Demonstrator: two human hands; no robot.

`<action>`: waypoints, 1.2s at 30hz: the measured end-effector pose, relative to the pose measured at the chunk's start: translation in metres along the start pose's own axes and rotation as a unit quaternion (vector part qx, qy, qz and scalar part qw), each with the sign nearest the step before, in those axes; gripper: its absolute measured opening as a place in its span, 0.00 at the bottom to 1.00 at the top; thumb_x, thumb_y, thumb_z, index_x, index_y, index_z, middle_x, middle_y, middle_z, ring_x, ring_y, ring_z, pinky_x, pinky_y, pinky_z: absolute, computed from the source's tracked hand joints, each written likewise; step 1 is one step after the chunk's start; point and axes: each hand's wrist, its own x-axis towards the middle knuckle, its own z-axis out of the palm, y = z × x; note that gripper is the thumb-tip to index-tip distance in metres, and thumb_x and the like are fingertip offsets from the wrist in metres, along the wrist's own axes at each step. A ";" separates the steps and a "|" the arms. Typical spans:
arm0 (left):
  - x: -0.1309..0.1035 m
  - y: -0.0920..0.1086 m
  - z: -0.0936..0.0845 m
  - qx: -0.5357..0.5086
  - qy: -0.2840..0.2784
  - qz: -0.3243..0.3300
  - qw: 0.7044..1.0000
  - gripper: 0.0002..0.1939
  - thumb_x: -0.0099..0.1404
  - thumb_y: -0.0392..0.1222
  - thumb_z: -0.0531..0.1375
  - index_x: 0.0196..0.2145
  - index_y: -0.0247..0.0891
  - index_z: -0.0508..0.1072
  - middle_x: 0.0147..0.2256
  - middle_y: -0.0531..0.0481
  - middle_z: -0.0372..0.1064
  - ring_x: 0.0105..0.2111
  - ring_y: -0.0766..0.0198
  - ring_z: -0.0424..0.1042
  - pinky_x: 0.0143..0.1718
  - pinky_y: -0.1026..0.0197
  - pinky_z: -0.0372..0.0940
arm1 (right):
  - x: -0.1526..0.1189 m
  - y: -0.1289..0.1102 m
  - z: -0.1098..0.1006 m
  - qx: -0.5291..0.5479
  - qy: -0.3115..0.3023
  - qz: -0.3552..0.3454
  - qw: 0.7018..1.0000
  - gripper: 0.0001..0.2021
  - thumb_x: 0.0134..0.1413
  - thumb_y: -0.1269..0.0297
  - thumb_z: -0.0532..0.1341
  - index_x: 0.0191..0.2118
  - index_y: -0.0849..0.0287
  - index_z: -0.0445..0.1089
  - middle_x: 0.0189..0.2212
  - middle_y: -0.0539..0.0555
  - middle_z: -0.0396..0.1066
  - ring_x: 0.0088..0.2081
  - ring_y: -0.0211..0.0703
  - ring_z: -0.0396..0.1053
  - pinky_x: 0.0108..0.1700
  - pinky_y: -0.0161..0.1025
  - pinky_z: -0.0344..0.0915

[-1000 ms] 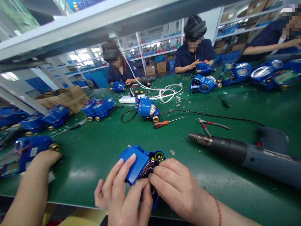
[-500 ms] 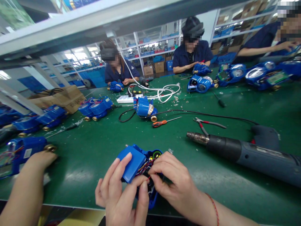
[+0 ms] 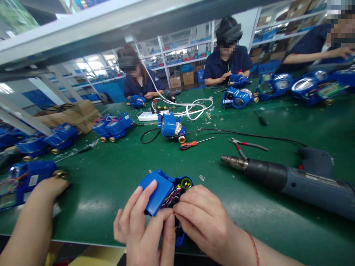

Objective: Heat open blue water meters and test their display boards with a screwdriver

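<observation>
A blue meter housing (image 3: 180, 242) lies open in front of me at the table's near side. Its blue cover (image 3: 157, 193) is tilted up on the left, and thin coloured wires (image 3: 169, 199) run out beneath it. My left hand (image 3: 146, 229) rests its upper fingers on the cover, while its thumb and index finger pinch a thin wire. Right beside them, my right hand (image 3: 203, 218) pinches the wire too; the fingertips of both hands nearly meet and mostly hide it. Inside the housing, a round green-edged part (image 3: 186, 183) with yellow bits shows.
A heat gun (image 3: 288, 177) lies at right, near cutting pliers (image 3: 246, 146) and an orange screwdriver (image 3: 191, 145). Behind stand a blue meter (image 3: 170, 125) and a white power strip (image 3: 149, 116). A co-worker's hand (image 3: 52, 184) touches another meter at left. Other people work across the table.
My right fingertips have moved slightly left and closer to my left fingertips, covering the red wire that showed between them. More of the round part inside the housing shows.
</observation>
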 end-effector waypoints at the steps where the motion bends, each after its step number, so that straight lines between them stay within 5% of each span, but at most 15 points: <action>1: 0.000 0.000 0.001 -0.001 0.002 -0.002 1.000 0.08 0.65 0.30 0.57 0.38 0.41 0.69 0.63 0.42 0.54 0.64 0.50 0.50 0.61 0.46 0.45 | 0.000 0.000 0.000 0.006 0.003 0.002 1.000 0.05 0.64 0.76 0.56 0.39 0.64 0.69 0.32 0.55 0.71 0.34 0.39 0.66 0.37 0.38 0.65; 17: -0.001 0.004 0.006 -0.033 0.044 -0.038 0.998 0.10 0.64 0.30 0.58 0.39 0.45 0.71 0.63 0.48 0.57 0.63 0.48 0.55 0.61 0.44 0.47 | 0.000 -0.001 0.011 0.005 0.053 0.070 0.996 0.08 0.58 0.79 0.55 0.32 0.61 0.65 0.28 0.50 0.68 0.30 0.35 0.62 0.33 0.35 0.59; 23: -0.002 0.002 0.004 -0.032 0.039 -0.056 0.997 0.10 0.64 0.31 0.59 0.38 0.45 0.72 0.63 0.48 0.56 0.63 0.48 0.55 0.62 0.43 0.47 | -0.004 -0.002 -0.018 0.024 0.086 0.142 0.986 0.07 0.61 0.76 0.50 0.34 0.59 0.59 0.32 0.50 0.63 0.37 0.35 0.61 0.39 0.34 0.61; 29: 0.003 0.003 0.006 -0.037 0.067 -0.077 0.994 0.08 0.65 0.31 0.59 0.39 0.41 0.72 0.62 0.44 0.58 0.62 0.49 0.57 0.61 0.45 0.53 | -0.015 0.000 -0.038 -0.008 0.027 0.121 0.992 0.10 0.62 0.77 0.48 0.30 0.60 0.57 0.27 0.49 0.60 0.32 0.36 0.57 0.35 0.37 0.55; 36: 0.003 0.001 0.006 -0.042 0.071 -0.068 0.994 0.06 0.65 0.32 0.60 0.39 0.40 0.72 0.62 0.44 0.58 0.62 0.51 0.58 0.61 0.48 0.54 | -0.004 -0.001 -0.012 -0.005 0.025 0.152 0.988 0.08 0.56 0.77 0.60 0.41 0.61 0.67 0.40 0.54 0.67 0.44 0.43 0.60 0.46 0.42 0.59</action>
